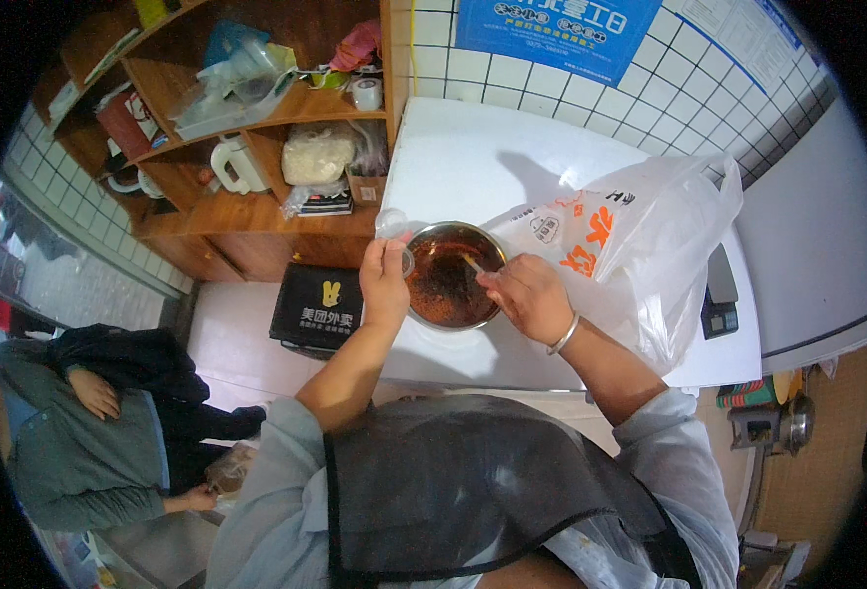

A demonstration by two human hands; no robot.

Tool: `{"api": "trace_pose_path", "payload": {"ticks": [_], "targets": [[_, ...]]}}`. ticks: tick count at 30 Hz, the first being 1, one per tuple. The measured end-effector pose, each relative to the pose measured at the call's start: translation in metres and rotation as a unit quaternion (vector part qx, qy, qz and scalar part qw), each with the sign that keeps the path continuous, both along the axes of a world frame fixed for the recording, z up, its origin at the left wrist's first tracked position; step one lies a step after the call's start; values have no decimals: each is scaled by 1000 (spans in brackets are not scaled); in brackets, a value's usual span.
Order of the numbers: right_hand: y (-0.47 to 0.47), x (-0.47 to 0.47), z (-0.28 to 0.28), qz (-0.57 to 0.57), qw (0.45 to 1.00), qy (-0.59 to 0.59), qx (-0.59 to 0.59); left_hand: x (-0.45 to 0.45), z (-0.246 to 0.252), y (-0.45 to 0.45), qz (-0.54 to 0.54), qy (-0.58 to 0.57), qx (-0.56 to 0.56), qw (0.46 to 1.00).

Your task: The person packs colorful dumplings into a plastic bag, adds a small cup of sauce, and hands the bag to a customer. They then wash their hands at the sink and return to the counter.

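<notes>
A round stainless-steel bowl point(454, 324) stands on the white table point(448, 147), with dark reddish-brown sauce or chili oil point(440, 283) inside. My left hand point(385, 283) is at the bowl's left rim, its fingers closed on a small clear plastic cup point(408, 262). A clear round lid point(391, 223) shows just above those fingers. From the right, my right hand point(529, 294) grips the handle of a small spoon or similar utensil point(471, 262), which reaches over the sauce; its tip is hard to make out.
Right of the bowl lies a large white plastic bag point(639, 258) with orange print, near a dark scale point(720, 309). Wooden shelves point(256, 221) stand at the back left, above a black delivery bag point(315, 305). Another person point(95, 442) is at the lower left.
</notes>
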State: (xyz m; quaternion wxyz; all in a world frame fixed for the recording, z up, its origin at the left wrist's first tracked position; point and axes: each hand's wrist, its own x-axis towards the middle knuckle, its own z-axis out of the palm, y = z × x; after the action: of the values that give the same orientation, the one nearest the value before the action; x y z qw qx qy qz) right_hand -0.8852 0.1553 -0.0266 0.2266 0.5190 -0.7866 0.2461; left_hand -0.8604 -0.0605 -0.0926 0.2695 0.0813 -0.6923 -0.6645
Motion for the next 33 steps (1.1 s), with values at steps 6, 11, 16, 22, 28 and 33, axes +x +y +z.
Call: {"api": "trace_pose_path", "payload": {"ticks": [6,11,16,22,28,33], "targets": [[-23,1,-12,-49,999,-15,-14,-2,9,6,10,25,-12,1000],[-38,3,-22,-166,978,-122,-42,0,3,4,10,9,-20,1000],[-38,6,-20,-233,932,-265,-83,-4,-5,4,3,12,15,1000],[-26,23,-4,-120,975,-162,-89,-6,-8,3,1,23,21,1000],[-12,34,12,11,998,-45,-31,-5,-5,2,-3,24,0,1000],[-25,40,0,89,996,-6,21,-1,1,1,-11,7,-38,999]]}}
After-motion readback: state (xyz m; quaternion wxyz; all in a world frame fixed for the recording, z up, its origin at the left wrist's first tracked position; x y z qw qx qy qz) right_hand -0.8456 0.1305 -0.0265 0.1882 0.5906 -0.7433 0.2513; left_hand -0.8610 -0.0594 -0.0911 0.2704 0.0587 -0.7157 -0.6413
